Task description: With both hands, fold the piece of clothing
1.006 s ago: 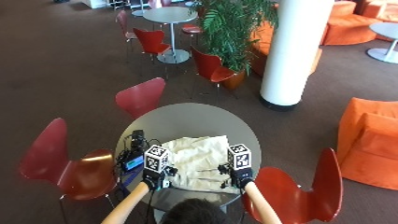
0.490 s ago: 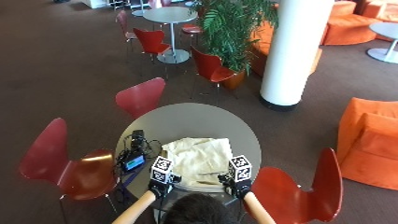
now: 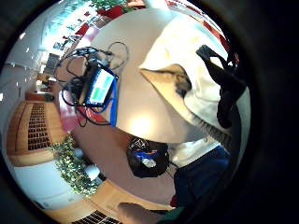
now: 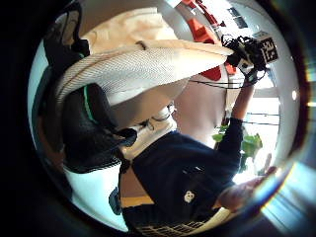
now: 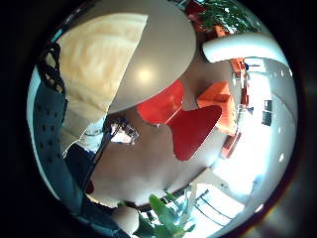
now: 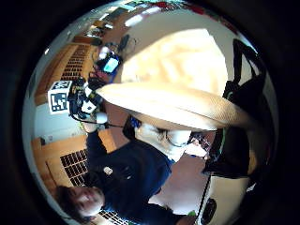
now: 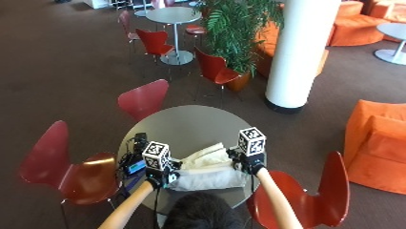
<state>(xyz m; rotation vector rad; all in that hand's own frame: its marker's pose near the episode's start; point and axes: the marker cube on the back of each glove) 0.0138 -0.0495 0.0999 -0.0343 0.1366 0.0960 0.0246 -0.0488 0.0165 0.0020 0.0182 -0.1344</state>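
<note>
Fingers: the left hand (image 7: 160, 177) and the right hand (image 7: 249, 161) each pinch the near hem of the cream garment (image 7: 206, 169); the palm views show that edge caught between black fingers (image 4: 89, 123).
Change: since half a second ago both hands have risen and travelled away from the person, carrying the near edge up off the tabletop (image 7: 184, 121) (the right hand leads, farther out than the left).
Meaning: I judge the first fold to be under way, the near half being brought over the far half; it is not yet laid down.
Garment: cream, ribbed along the held hem, stretched taut between the hands with slack cloth bellying below.
Place: near side of the round grey tabletop, the far part lying flat.
Beside: a small device with cables (image 7: 134, 162) at the left edge.
</note>
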